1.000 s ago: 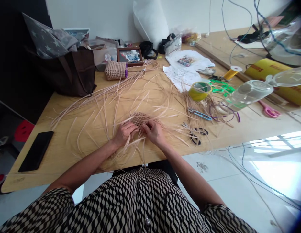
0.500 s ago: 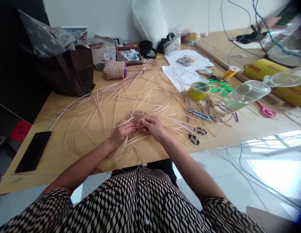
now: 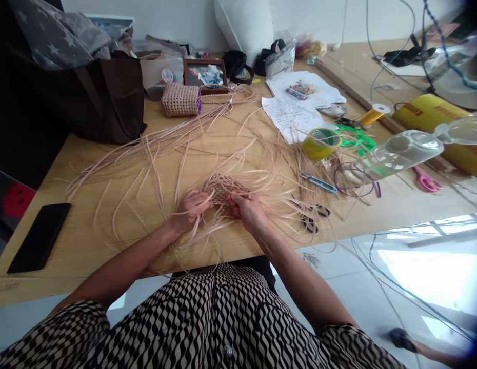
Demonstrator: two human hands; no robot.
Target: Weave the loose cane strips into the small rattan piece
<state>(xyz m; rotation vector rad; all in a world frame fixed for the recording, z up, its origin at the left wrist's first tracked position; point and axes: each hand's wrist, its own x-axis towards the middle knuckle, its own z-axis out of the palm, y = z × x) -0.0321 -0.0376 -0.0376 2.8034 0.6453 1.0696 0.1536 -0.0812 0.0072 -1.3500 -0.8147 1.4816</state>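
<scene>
Holding a small woven cane piece (image 3: 222, 188) between both hands, near the front edge of the wooden counter (image 3: 38, 292). Curling the left hand (image 3: 189, 210) closely around the left side of the weave, with the fingers closed on it. Pinching the right side of the same piece with the right hand (image 3: 248, 211), the fingers bent down over the weave. Showing both hands narrow and almost touching each other, with no wide opening.

Spreading out from under both hands, many loose cane strands (image 3: 154, 148) crossing the counter, the longest ones reaching to the left of the left hand. Lying to the right of the right hand, black-handled scissors (image 3: 311, 215) and, just beyond them, blue-handled snips (image 3: 318, 182). Standing farther ahead of the right hand, a green tape roll (image 3: 320, 143) beside some written papers (image 3: 290, 119). Resting well to the right, a looped purple strip (image 3: 354, 182) and pink scissors (image 3: 426, 179).

Sitting ahead of the left hand, a finished woven pouch (image 3: 180, 100) with a purple edge, close to a brown tote bag (image 3: 107, 97). Lying far to the left of the left hand, a black phone (image 3: 38, 238), face down or face up cannot be told.
</scene>
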